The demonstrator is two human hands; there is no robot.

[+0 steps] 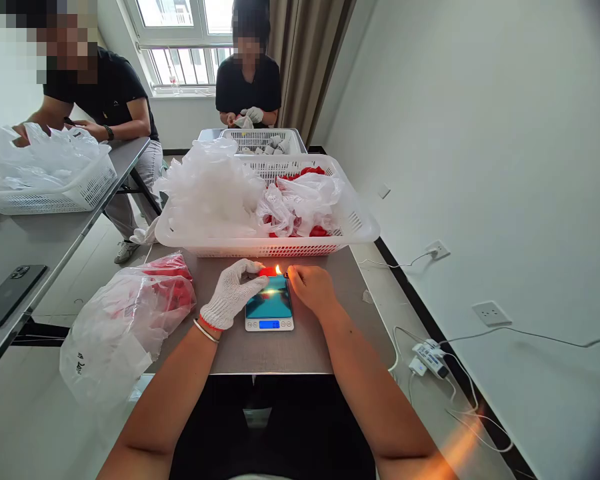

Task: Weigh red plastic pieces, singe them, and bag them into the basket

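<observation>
Head view: left hand [237,290], in a white knit glove with an orange-red cuff, is pinched narrow on the end of a small red piece [267,271]. The piece lies roughly level over the far edge of a scale [269,325], near the middle of the desk [305,353]. A flame [279,269] stands at the right end of the piece, between the two hands. Right hand [306,285], bare, is curled narrow, with a small dark item [287,274] at its fingertips just beside the flame; type of item cannot be told.

Scale: teal top plate, blue display lit, showing zeros; sits toward the desk's near edge. White bracelet [206,331] on left wrist.

Far part of desk: white basket [280,245], reaching past the right edge. It holds a heap of clear plastic bags [215,193] on the left and bagged red items [305,200] on the right. At the desk's left edge, a clear bag [125,313] with red contents hangs partly over.

Beyond the far edge: one person [249,83] with a gloved hand, by a second basket [260,141] of grey-white pieces. Another person [105,100] leans at a separate table [55,233] to the left.
</observation>
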